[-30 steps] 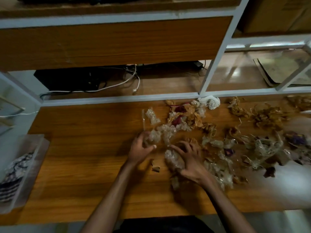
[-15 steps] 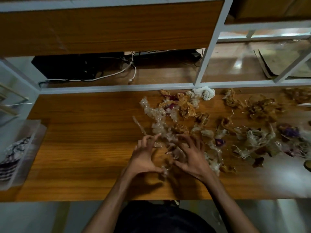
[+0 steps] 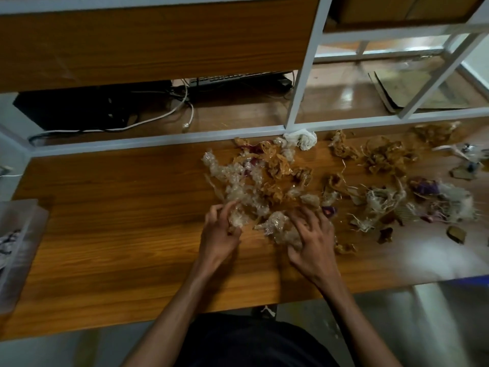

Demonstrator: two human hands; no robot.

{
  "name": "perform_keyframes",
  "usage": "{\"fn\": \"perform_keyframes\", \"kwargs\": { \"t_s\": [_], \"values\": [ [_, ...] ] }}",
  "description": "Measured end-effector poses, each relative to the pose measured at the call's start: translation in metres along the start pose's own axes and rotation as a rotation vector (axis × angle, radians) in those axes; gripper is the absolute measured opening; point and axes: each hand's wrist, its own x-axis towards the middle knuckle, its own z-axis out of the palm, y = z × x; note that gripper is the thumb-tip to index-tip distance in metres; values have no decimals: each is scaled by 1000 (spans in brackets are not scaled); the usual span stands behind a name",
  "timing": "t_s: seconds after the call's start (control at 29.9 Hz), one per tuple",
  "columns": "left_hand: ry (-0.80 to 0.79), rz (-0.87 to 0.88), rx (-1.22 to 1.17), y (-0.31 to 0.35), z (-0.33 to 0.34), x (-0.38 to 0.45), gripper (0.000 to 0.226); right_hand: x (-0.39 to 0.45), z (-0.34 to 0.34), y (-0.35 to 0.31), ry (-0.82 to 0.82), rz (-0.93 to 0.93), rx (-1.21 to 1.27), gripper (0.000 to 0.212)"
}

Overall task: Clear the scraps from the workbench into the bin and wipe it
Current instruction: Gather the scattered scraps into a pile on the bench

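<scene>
A heap of scraps [image 3: 267,181], crumpled clear plastic mixed with brown tape and purple bits, lies on the wooden workbench [image 3: 119,234]. My left hand [image 3: 219,231] pinches a wad of clear plastic [image 3: 238,217] at the heap's near left edge. My right hand [image 3: 312,242] is curled over another clump of clear plastic [image 3: 277,229] beside it. More scraps [image 3: 386,197] of fibre, tape and purple bits spread to the right. A white crumpled cloth [image 3: 301,139] sits at the back edge. No bin can be seen.
A clear plastic container [image 3: 16,247] rests at the bench's left edge. White shelf posts [image 3: 304,75] rise behind the bench. Black equipment with cables [image 3: 105,107] sits on the lower shelf. Flat cardboard [image 3: 412,91] lies on the right shelf.
Both hands have pulled plastic scraps toward me. The left hand has closed its fingers on a wad, and the right has drawn a clump nearer. The camera has tilted slightly.
</scene>
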Motion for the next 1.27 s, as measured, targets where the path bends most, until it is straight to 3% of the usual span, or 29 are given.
{"fn": "perform_keyframes", "kwargs": {
  "t_s": [0.1, 0.17, 0.37, 0.5, 0.63, 0.73, 0.8, 0.9, 1.0, 1.1, 1.27],
  "values": [
    [-29, -139, -88, -2, 4, -11, 67, -23, -4, 18, -105, 240, -45, 101],
    [-78, -163, -142, 1, 11, -13, 64, -25, 6, 22, -129, 324, 97, 99],
    [-203, -64, -261, 30, 29, -2, 65, 4, 36, 4, 8, 231, 416, 88],
    [-160, -86, -426, 36, 34, 3, 64, 16, 31, 6, 62, 217, 588, 91],
    [-142, -144, -582, 29, 34, 1, 63, 16, 32, 25, 227, 239, 622, 73],
    [-188, -120, -525, 31, 37, 0, 58, 19, 33, 33, 263, 295, 568, 64],
    [-162, -89, -441, 36, 39, 1, 51, 22, 30, 34, 306, 287, 392, 60],
    [59, -150, -357, 38, 36, 4, 36, 28, 27, 33, 441, 118, 84, 53],
    [200, -296, -355, 35, 30, 17, 55, 34, 36, 26, 410, -1, 17, 81],
    [145, -477, -380, 40, 24, 32, 73, 35, 48, 16, 287, -138, -74, 94],
    [29, -363, -518, 50, 29, 40, 53, 47, 63, -5, 218, -316, -157, 77]
  ]
}}
